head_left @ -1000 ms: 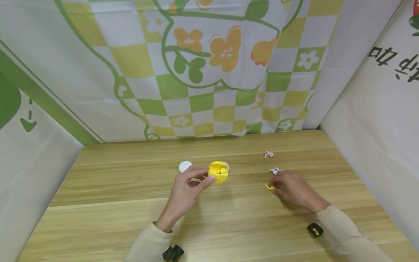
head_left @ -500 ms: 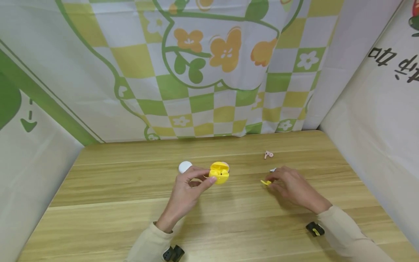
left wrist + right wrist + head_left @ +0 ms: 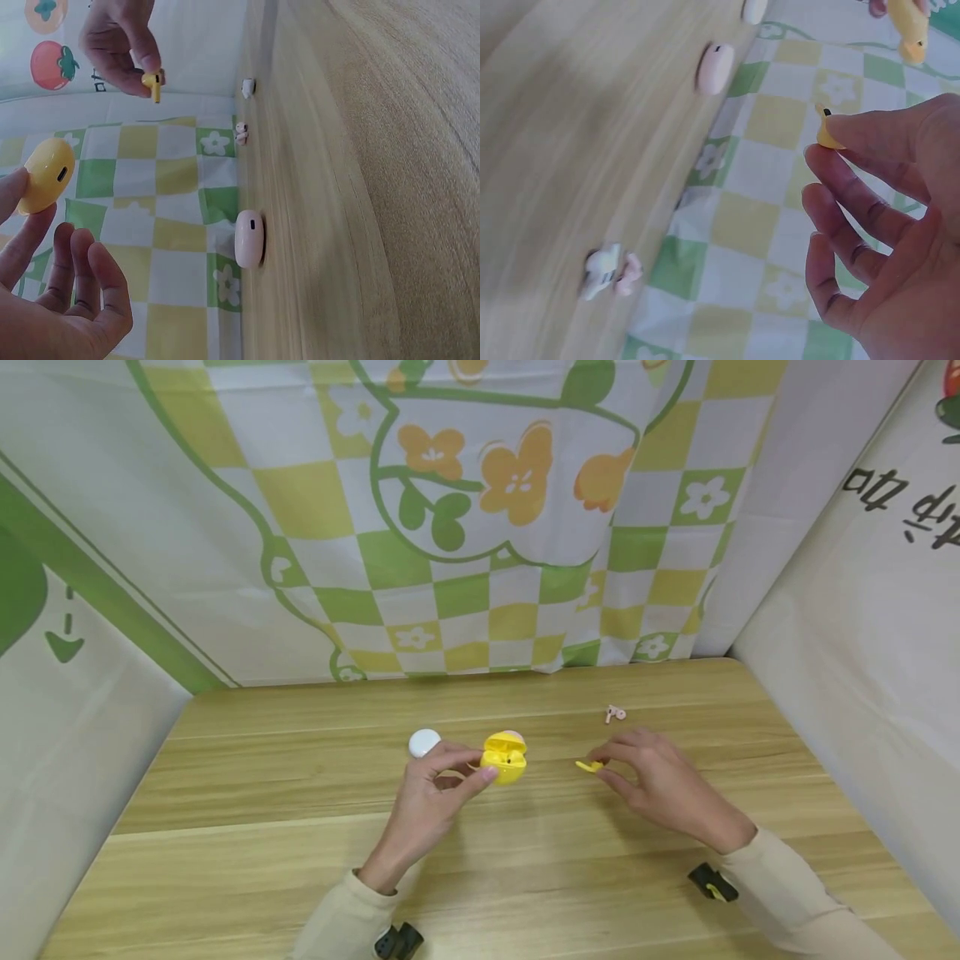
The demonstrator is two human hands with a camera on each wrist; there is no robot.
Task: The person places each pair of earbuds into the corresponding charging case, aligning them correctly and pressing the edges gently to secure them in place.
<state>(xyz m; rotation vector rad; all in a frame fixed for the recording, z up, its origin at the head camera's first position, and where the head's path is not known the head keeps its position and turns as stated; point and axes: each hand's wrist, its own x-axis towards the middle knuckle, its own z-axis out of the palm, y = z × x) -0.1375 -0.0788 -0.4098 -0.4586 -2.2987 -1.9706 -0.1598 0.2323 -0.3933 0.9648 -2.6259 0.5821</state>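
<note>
Head view: the yellow case (image 3: 506, 772), lid raised, is held above the table (image 3: 300, 860), pinched by the left hand (image 3: 426, 789). To its right, apart from it, a yellow earbud (image 3: 587, 767) is pinched between the thumb and fingers of the right hand (image 3: 663, 781), clear of the tabletop. The pink case (image 3: 244, 244) is partly hidden behind the yellow case; the white case (image 3: 424, 742) is located to the left. Pink earbuds (image 3: 615, 714) are laid beyond the right hand; white earbuds (image 3: 600, 271) are shown just beside them in the right wrist view. A checkered curtain (image 3: 461, 597) is hung behind.
</note>
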